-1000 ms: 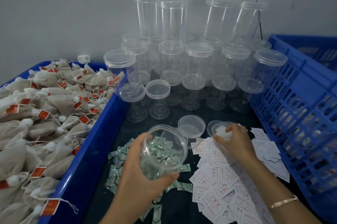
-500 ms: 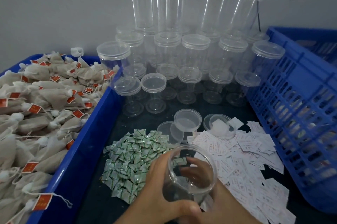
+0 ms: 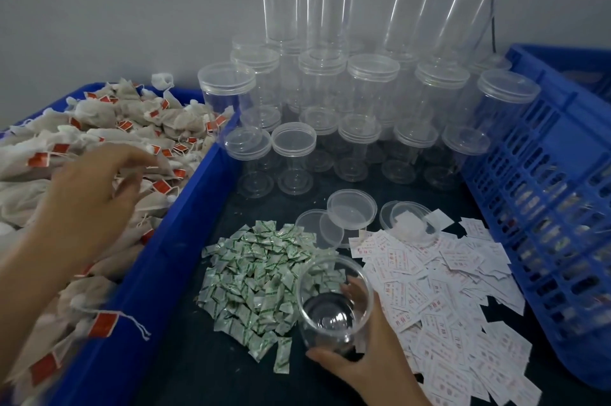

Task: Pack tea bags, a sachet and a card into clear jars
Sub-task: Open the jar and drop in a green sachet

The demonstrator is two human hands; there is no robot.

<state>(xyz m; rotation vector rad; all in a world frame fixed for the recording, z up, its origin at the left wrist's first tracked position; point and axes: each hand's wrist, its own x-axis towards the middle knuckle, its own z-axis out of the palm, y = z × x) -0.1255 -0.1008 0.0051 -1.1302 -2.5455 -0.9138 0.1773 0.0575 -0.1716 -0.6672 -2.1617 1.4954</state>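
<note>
L hand is hovering over the tea bags heaped in the tray along the worktop's left edge. Its fingers are loosely spread & holding nothing I can make out, tho it's blurred. Risk here: strings & red tags are crossing all over the heap, so one pinch is prob. going to be dragging up extra bags. It may also be flicking one over the tray rim onto the worktop.

Mid worktop, the sachets are lying in a loose pile just beside the jar. A dropped bag or a swinging wrist is likely to be scattering them.

R hand is gripping that jar near the worktop's front edge, fingers & thumb curled round its lower part, mouth tilting up toward the L. It's looking empty, tho w/ a clear wall I can't be sure. Held one-handed & slanted, it's risking a slip, or a spill if the tilt is getting too flat. Bags are bulky vs. the mouth, so one may be snagging on the rim.

Cards are spreading to the R of the jar, right up against the R forearm. Any sweep of that arm is risking pushing some off the front edge.
</note>
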